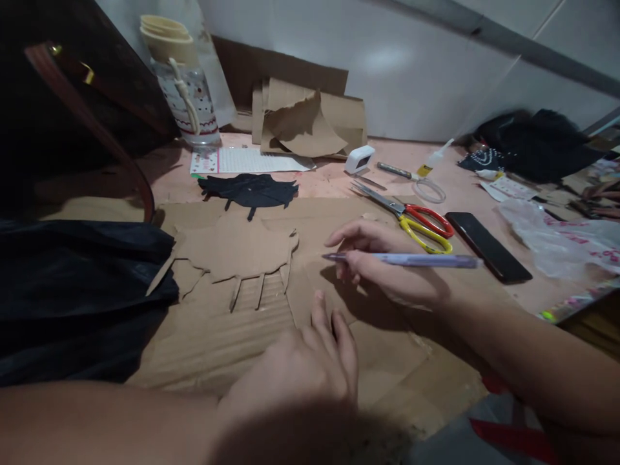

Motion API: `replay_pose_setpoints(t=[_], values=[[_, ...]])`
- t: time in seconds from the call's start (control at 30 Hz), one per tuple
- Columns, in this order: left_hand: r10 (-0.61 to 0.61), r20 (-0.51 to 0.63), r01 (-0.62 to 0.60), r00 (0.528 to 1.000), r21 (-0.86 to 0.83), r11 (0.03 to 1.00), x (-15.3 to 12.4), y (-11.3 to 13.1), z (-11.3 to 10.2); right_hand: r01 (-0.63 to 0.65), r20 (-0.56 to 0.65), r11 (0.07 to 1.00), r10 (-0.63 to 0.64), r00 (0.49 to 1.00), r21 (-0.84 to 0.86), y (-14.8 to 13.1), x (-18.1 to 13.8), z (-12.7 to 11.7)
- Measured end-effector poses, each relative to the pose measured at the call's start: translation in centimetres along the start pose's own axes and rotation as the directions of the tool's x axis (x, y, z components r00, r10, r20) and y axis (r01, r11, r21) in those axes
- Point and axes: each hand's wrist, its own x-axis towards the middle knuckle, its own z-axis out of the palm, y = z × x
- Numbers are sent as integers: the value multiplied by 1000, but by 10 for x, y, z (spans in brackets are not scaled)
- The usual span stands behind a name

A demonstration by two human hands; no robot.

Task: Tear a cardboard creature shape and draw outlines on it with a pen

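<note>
A pale purple pen [416, 259] lies in the grip of my right hand [375, 258], its tip pointing left just above the cardboard sheet [382, 349]. My left hand [300, 361] rests palm down on the sheet in front, fingers stretched out and pressing on it. Left of the pen tip is a cut-out cardboard shape [232, 248] with a jagged outline and thin leg-like strips at its lower edge. Behind it lies a black cut-out [249, 190] with similar short strips.
Scissors [402, 210] with red and yellow handles and a black phone [487, 245] lie right of my right hand. Black fabric [82, 303] covers the left side. A bottle [186, 97] and folded cardboard [314, 119] stand by the wall. A plastic bag [557, 239] lies far right.
</note>
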Motion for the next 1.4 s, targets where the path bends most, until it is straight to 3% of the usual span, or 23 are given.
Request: replay_pose_setpoints(t=[0.17, 0.37, 0.63, 0.87, 1.4], values=[[-62, 57, 63, 996, -8, 998, 4, 3, -4, -67, 60, 998, 68, 996, -5, 2, 7, 15], [-99, 117, 108, 988, -71, 992, 4, 5, -7, 6, 67, 998, -2, 998, -64, 7, 13, 16], [-128, 57, 131, 990, -53, 990, 5, 8, -4, -3, 76, 999, 7, 997, -54, 10, 11, 18], [-109, 93, 115, 990, -63, 991, 4, 7, -5, -5, 99, 999, 9, 995, -38, 12, 12, 17], [-106, 68, 110, 992, -47, 993, 5, 4, -7, -38, 81, 987, 52, 995, -157, 6, 11, 14]])
